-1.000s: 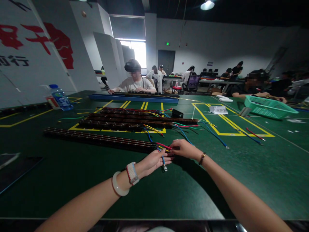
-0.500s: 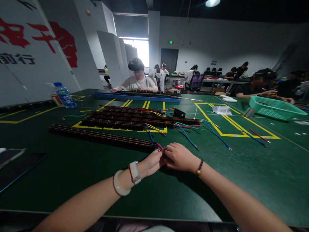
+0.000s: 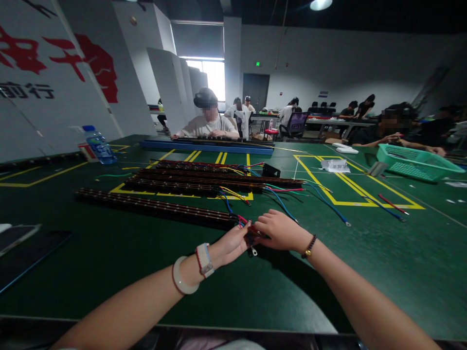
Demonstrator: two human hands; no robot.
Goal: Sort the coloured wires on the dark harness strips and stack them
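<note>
A long dark strip point(image 3: 153, 208) lies across the green table point(image 3: 365, 262), with red and blue wires point(image 3: 243, 221) coming out of its right end. My left hand point(image 3: 230, 244), with a watch and a pale bangle on the wrist, pinches the wires at that end. My right hand point(image 3: 279, 231), wearing a bead bracelet, is closed on the same wire bundle from the right. A small metal ring terminal point(image 3: 253, 252) hangs below the fingers. The fingertips of both hands almost touch.
Several more dark strips point(image 3: 204, 181) with coloured wires lie farther back inside yellow floor-style markings. A water bottle point(image 3: 98, 146) stands far left, a green basket point(image 3: 416, 164) far right, loose red and blue wires point(image 3: 392, 204) at right. Other people sit at tables behind.
My hands drew together over the strip's end half a second ago, then parted slightly; the ring terminal is in view again below my fingers. The view shifted a little.
</note>
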